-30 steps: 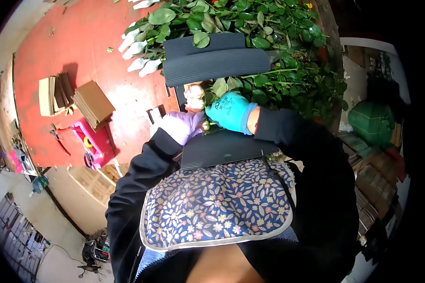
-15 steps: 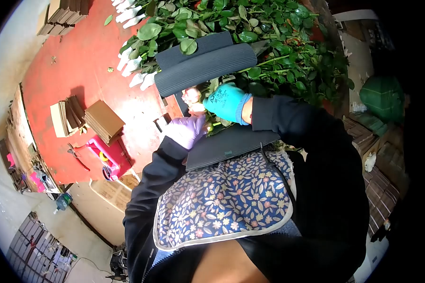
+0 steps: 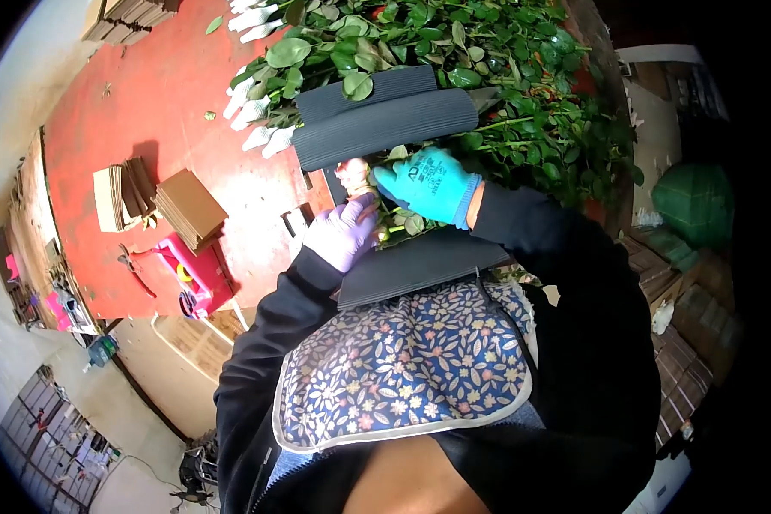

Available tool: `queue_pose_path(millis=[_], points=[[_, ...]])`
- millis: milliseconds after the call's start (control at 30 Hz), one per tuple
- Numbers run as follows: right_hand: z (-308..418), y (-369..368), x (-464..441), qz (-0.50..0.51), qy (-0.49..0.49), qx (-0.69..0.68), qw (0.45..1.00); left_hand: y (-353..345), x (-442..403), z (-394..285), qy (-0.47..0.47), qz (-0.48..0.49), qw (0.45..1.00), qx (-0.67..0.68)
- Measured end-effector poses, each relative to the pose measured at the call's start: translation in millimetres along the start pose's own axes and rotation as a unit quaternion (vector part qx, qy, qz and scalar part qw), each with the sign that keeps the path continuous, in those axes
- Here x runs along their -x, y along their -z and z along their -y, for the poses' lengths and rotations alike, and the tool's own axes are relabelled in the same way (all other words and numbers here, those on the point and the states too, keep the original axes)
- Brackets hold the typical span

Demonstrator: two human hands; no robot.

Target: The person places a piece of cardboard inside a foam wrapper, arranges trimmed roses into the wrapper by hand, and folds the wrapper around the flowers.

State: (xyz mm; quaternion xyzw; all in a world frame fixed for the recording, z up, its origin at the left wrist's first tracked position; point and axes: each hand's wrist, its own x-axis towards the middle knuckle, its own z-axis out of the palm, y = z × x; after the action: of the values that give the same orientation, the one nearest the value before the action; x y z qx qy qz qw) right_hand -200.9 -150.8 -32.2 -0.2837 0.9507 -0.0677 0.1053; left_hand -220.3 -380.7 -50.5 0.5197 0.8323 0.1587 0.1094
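Note:
Pale pink rose heads (image 3: 352, 174) lie between my two gloved hands, their leafy stems running right over a black corrugated sheet (image 3: 420, 261). My left hand (image 3: 344, 233), in a purple glove, is closed with bent fingers on the lower roses of the group. From the right, my right hand (image 3: 428, 182) in a teal glove curls around a rose just below its head; its fingertips are partly hidden. A rolled black corrugated piece (image 3: 385, 128) rests just beyond the hands.
Leafy rose stems (image 3: 522, 111) are piled at the back right, with white-wrapped ends (image 3: 253, 111) at their left. Cardboard stacks (image 3: 190, 210), a pink tape dispenser (image 3: 195, 278) and red-handled pliers (image 3: 135, 270) lie on the red table (image 3: 171, 94).
My right hand has shifted slightly right and tilted. My left hand's fingers have moved up and bent closer to the rose heads. The whole view has shifted a little.

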Motion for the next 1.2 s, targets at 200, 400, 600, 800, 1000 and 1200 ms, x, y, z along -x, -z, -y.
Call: queue_pose_path(millis=[200,400,600,800,1000,1200], points=[[1.7,-5.8,-4.2,-0.042,-0.066,0.004,0.997,2.2,-0.4,0.4,-0.009,-0.007,1.000,0.004],[-3.5,13.4,5.3,0.046,-0.122,-0.049,0.990,4.1,-0.6,-1.2,0.008,0.006,1.000,0.009],[-4.7,0.5,2.3,0.070,-0.041,-0.084,0.993,3.8,0.3,-1.4,0.016,0.011,1.000,0.007],[7.8,4.7,2.8,0.091,-0.098,-0.067,0.989,7.4,-0.1,-3.9,0.016,0.012,1.000,0.014],[-0.9,-0.1,0.2,0.061,-0.144,-0.146,0.977,10.7,-0.5,-4.3,0.018,0.012,1.000,0.017],[-1.0,-1.4,-7.2,0.057,-0.088,-0.092,0.990,10.8,-1.3,-3.8,0.013,0.016,1.000,0.023]])
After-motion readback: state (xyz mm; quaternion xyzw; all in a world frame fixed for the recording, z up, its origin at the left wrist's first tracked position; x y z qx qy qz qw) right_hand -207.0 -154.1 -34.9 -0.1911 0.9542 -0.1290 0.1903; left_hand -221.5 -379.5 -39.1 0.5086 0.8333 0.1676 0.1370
